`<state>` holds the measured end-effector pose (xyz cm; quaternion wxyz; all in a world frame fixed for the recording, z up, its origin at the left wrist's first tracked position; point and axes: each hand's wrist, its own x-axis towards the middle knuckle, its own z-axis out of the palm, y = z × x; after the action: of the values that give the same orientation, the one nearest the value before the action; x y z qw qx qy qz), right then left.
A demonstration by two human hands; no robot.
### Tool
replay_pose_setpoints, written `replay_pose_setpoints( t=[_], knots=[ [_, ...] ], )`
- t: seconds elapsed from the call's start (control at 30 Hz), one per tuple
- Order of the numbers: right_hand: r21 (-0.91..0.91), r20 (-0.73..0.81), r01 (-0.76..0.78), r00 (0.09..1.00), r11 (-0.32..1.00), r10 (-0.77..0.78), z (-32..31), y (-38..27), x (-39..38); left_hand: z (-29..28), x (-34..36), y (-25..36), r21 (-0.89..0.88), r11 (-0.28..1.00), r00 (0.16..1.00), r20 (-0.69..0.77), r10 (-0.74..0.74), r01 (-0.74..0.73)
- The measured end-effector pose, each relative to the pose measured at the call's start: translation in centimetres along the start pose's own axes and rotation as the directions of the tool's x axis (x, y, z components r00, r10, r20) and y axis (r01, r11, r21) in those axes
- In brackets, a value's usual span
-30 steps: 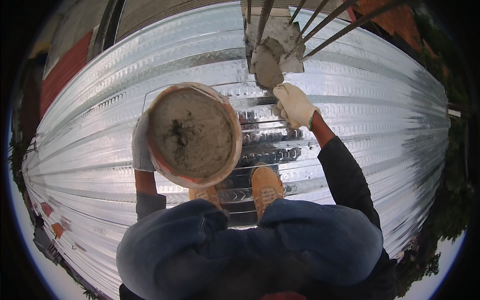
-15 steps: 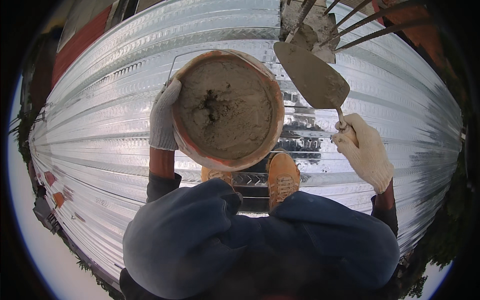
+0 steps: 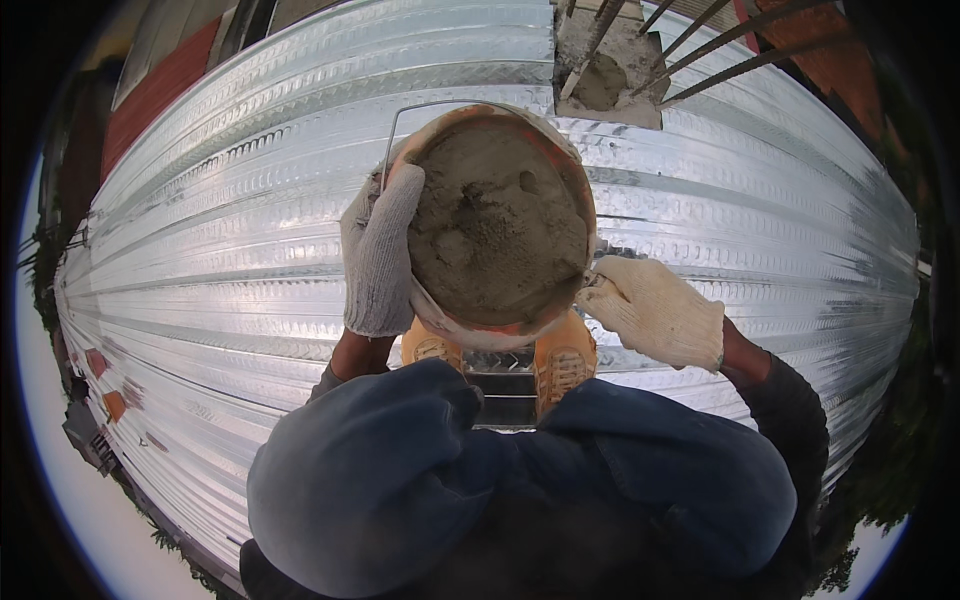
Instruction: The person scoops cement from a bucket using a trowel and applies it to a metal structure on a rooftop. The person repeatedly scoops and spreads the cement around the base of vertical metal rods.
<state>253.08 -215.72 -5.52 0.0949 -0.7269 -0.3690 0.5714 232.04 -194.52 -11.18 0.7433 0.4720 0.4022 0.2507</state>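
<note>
A bucket [image 3: 590, 200] of wet grey mortar [image 3: 500, 225] is between my hands, above my boots. My left hand [image 3: 385, 250], in a knitted glove, grips the bucket's left rim, its thumb on the rim and its fingers round the outer wall. The wire handle [image 3: 390, 135] stands up at the far left of the rim. My gloved right hand [image 3: 655, 310] is closed at the bucket's right side, around the trowel's grip [image 3: 590, 281], of which only a bit shows. I cannot see the trowel's blade; the bucket or mortar hides it.
Ribbed shiny metal sheets [image 3: 220, 220] spread all around. Ahead to the right, several rusty rebars [image 3: 740, 40] rise by a concrete column top [image 3: 635, 105] set in an opening in the sheets. My tan boots [image 3: 565, 365] stand close below the bucket.
My right hand has brought the trowel from the column back left to the bucket's side. My left hand and the bucket have shifted right, and the bucket looks more tilted.
</note>
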Motion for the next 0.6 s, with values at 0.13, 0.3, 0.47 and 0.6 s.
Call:
replay_pose_setpoints(
  t=[0.13, 0.3, 0.47, 0.6],
  knots=[
    [0.25, 0.093, -0.075, 0.994, 0.965, 0.053, 0.5, 1.0, -1.8, -2.4, 1.4, -0.4, -0.022, 1.0, 0.999, -0.044, -0.014, 0.013],
    [0.359, -0.018, 0.017, 1.0, 0.933, -0.012, -0.1, 1.4, -4.0, -9.9, 4.5, -2.6, -0.009, 0.998, 0.996, -0.071, -0.058, 0.057],
    [0.504, -0.254, 0.07, 0.965, 0.861, 0.069, 0.2, 3.9, -3.9, -11.9, 5.0, -3.4, -0.02, 0.997, 0.996, -0.049, -0.071, 0.07],
    [0.483, -0.449, 0.018, 0.863, 0.875, 0.23, -1.1, 5.4, -1.4, -12.4, 5.2, -3.6, 0.021, 0.998, 0.995, -0.082, -0.059, 0.061]
  ],
)
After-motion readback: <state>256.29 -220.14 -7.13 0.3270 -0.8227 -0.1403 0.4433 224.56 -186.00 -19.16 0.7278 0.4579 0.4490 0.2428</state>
